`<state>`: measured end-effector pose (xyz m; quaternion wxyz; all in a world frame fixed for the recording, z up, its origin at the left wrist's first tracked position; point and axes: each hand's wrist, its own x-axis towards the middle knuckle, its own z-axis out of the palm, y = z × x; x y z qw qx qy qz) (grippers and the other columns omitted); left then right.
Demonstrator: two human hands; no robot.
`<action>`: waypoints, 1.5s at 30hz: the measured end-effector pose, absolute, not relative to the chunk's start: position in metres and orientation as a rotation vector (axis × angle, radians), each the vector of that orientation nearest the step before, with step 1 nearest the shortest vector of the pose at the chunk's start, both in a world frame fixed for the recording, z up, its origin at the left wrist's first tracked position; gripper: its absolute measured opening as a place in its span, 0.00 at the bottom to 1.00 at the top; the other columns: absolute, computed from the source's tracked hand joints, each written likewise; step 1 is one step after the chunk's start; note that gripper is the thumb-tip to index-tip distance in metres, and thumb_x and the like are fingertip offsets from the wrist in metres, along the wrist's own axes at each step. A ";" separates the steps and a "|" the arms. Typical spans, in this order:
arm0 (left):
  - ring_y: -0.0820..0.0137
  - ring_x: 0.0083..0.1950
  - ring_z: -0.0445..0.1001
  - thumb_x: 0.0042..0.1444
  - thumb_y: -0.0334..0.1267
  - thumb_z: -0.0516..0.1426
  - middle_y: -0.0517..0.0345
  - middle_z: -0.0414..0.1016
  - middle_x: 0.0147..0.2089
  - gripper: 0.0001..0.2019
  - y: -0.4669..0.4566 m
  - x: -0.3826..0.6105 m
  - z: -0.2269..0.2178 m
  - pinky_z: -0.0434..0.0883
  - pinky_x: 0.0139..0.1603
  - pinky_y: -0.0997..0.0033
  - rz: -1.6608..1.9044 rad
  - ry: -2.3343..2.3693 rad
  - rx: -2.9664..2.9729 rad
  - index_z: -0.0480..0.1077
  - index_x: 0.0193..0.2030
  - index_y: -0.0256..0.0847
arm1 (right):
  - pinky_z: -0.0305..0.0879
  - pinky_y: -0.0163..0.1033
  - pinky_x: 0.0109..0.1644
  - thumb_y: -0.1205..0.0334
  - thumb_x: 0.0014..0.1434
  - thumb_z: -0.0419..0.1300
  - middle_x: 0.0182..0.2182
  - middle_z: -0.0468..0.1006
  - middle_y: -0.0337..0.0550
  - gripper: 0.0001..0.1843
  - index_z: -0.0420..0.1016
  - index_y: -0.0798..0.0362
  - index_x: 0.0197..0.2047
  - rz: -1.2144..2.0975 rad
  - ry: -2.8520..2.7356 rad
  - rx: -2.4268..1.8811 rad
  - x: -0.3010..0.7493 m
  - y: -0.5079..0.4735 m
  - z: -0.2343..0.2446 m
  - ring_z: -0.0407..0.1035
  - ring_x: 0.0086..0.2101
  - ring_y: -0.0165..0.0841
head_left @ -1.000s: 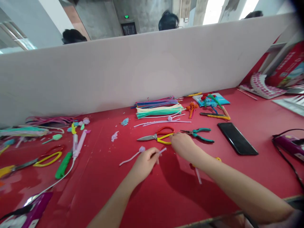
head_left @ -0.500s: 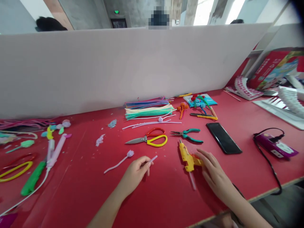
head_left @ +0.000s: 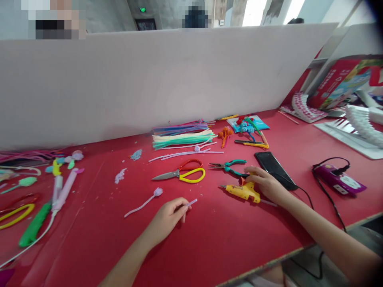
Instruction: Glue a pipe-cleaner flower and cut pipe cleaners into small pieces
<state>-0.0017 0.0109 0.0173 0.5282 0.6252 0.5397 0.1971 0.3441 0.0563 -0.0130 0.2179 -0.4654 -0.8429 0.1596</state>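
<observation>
My left hand (head_left: 169, 217) rests on the red table (head_left: 209, 235) and pinches a short pale lilac pipe cleaner piece (head_left: 190, 203). A longer lilac stem with a small flower head (head_left: 143, 203) lies just left of it. My right hand (head_left: 266, 184) is closed round the back of a yellow glue gun (head_left: 241, 190), which lies on its side with the nozzle pointing left. Red and yellow scissors (head_left: 182, 174) and teal pliers (head_left: 229, 166) lie just beyond both hands.
A stack of coloured pipe cleaners (head_left: 182, 136) lies by the white divider (head_left: 149, 79). A black phone (head_left: 274, 164) sits beside my right hand. A purple device with a black cable (head_left: 338, 179) is at the right. More tools and craft bits (head_left: 44, 187) lie at the left.
My right hand left the scissors, came back to the yellow glue gun, took hold of it and turned it so the nozzle points left. My left hand kept its pinch.
</observation>
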 end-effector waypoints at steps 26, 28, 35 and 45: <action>0.83 0.14 0.44 0.52 0.42 0.49 0.66 0.60 0.17 0.10 0.016 -0.010 0.025 0.41 0.15 0.79 0.676 1.104 1.028 0.64 0.31 0.38 | 0.60 0.42 0.43 0.62 0.54 0.54 0.41 0.68 0.48 0.14 0.65 0.59 0.43 0.241 -2.644 -1.557 0.134 0.119 0.010 0.63 0.41 0.35; 0.83 0.14 0.42 0.52 0.43 0.49 0.68 0.56 0.14 0.11 0.013 -0.011 0.028 0.39 0.15 0.79 0.696 1.121 1.016 0.65 0.31 0.38 | 0.59 0.39 0.42 0.66 0.49 0.56 0.38 0.70 0.51 0.13 0.66 0.60 0.39 0.320 -2.600 -1.595 0.143 0.116 0.016 0.64 0.40 0.37; 0.84 0.14 0.45 0.52 0.41 0.50 0.65 0.58 0.16 0.10 0.003 -0.011 0.038 0.41 0.15 0.79 0.795 1.088 0.928 0.65 0.27 0.36 | 0.56 0.29 0.22 0.61 0.55 0.45 0.23 0.69 0.37 0.09 0.61 0.54 0.38 1.244 -2.270 -1.508 0.210 0.046 0.040 0.64 0.20 0.26; 0.84 0.15 0.45 0.52 0.39 0.50 0.64 0.60 0.19 0.09 0.009 0.011 0.027 0.42 0.16 0.77 0.976 1.129 0.897 0.66 0.29 0.35 | 0.57 0.31 0.33 0.48 0.51 0.52 0.30 0.67 0.38 0.16 0.62 0.53 0.34 1.715 -1.985 -1.433 0.238 -0.022 0.057 0.60 0.30 0.28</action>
